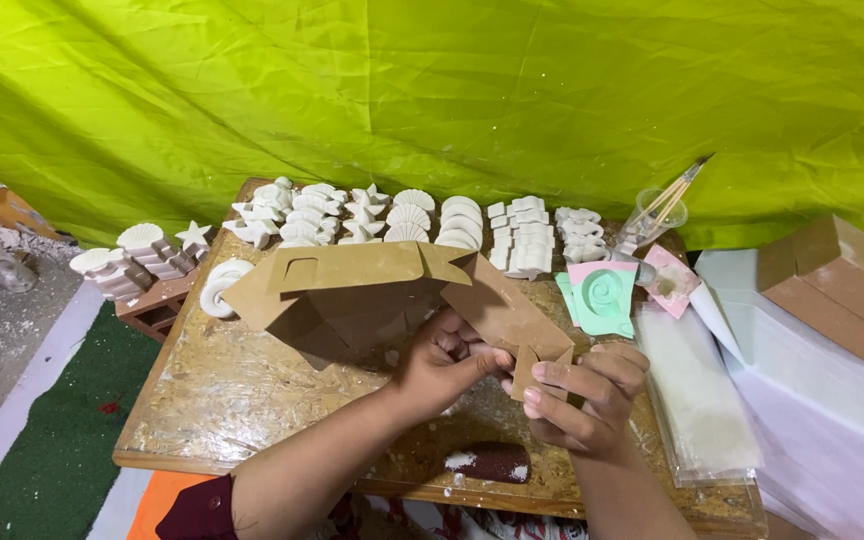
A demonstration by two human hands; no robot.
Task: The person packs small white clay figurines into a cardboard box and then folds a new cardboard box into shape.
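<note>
Crosswise, cardboard box [352, 295] — long axis left-right, left hand [442, 365] and right hand [582, 395] pinching its flap.

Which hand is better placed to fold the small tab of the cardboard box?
The right hand, probably: its fingers already pinch the tab of the cardboard box. The left hand steadies the flap beside it.

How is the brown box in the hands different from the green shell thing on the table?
The brown cardboard box is much bigger than the green spiral mould. The box is plain brown with open flaps; the mould is mint green with a snail-shell swirl pressed into it. The left hand and right hand hold the box's flap, while nobody touches the mould. Both sit over the same wooden table.
</note>
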